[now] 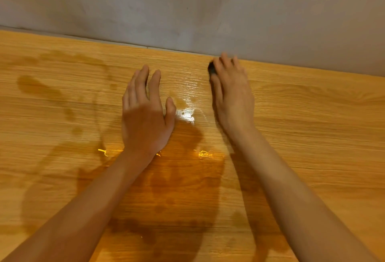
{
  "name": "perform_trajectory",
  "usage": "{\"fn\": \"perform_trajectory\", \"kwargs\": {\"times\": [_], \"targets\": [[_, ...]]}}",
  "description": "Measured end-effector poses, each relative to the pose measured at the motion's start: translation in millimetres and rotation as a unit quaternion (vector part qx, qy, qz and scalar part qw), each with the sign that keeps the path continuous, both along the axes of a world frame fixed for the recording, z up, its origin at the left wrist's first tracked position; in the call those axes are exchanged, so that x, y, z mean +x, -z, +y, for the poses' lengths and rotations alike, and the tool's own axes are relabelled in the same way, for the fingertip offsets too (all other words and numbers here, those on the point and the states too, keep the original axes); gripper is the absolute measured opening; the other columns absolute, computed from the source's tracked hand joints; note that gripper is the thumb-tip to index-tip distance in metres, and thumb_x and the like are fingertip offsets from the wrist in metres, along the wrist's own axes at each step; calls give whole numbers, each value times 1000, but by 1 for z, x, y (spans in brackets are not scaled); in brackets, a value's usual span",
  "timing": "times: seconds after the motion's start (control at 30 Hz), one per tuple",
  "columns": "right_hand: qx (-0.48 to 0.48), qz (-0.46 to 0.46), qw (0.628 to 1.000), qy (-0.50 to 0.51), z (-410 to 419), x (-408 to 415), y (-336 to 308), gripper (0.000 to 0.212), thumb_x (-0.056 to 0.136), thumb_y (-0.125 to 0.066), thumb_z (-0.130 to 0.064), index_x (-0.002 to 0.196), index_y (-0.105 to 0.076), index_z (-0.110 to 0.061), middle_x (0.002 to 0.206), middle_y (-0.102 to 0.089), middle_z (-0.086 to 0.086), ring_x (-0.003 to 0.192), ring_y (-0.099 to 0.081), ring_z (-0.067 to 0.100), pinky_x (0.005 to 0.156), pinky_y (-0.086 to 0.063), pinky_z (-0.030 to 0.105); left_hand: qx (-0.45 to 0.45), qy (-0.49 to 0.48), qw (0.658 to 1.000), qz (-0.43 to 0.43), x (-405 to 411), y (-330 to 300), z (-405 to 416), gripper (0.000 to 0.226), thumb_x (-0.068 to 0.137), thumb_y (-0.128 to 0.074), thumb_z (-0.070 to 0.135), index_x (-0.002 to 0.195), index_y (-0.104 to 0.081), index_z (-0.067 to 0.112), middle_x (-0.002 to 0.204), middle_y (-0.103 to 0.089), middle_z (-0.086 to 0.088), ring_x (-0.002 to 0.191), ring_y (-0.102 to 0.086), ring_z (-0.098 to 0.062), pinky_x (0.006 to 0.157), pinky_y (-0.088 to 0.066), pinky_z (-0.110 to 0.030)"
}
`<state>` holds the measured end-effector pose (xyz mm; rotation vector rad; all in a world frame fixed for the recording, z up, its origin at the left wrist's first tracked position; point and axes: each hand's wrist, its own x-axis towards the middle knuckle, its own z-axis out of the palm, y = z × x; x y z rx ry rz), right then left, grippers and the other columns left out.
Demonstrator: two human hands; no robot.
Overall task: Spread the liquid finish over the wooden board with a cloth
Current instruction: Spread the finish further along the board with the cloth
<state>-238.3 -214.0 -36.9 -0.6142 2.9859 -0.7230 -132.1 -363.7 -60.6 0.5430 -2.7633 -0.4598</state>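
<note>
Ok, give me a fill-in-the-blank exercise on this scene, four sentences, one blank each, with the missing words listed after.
1. The left hand lies flat on the wooden ____ with its fingers straight.
2. The dark cloth peeks out from under the ____ hand.
3. The board butts against a grey ____ at its far edge.
4. The shiny wet patch of finish lies ____ the two hands.

Missing words: board; right; wall; between
</note>
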Motion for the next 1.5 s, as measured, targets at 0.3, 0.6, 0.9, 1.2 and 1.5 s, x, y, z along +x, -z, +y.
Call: {"fn": "perform_trajectory", "kwargs": {"times": [0.3, 0.6, 0.9, 1.2, 1.5], "targets": [[-10, -3, 998, -59, 21, 108, 5, 42, 99, -50, -15, 141, -48, -13, 151, -41, 7, 145, -26, 26, 121, -12, 41, -1, -2, 1000, 8, 1, 0, 2, 53, 101, -47, 29, 148, -46, 5, 157, -41, -19, 148, -37, -36, 118, -33, -48], [-27, 0, 999, 37, -29, 3, 7, 41, 105, -35, -23, 144, -43, -13, 153, -38, 6, 147, -22, 26, 121, -11, 39, 8, 3, 1000, -1, 2, -2, 3, 53, 101, -46, 31, 148, -46, 5, 157, -40, -17, 148, -35, -35, 119, -28, -45], [9, -28, 999, -21, 58, 46, -10, 42, 104, -41, -24, 145, -43, -14, 154, -35, 2, 148, -20, 21, 122, -6, 35, 19, 12, 1000, -21, 0, -5, 0, 55, 103, -43, 33, 150, -42, 3, 158, -37, -20, 149, -32, -36, 120, -28, -48], [3, 18, 997, 69, 18, 87, 5, 43, 104, -37, -19, 145, -40, -7, 154, -34, 9, 147, -22, 26, 120, -1, 32, 56, 44, 997, -22, 5, -8, -6, 55, 103, -43, 30, 151, -39, 4, 159, -33, -20, 151, -28, -36, 122, -22, -46], [22, -5, 992, 126, 150, 77, -8, 45, 105, -33, -24, 148, -36, -9, 156, -31, 7, 148, -19, 23, 123, -9, 41, 108, 75, 990, -58, 102, -13, 33, 54, 101, -45, 31, 149, -43, 6, 159, -33, -16, 148, -33, -35, 120, -29, -52]]}}
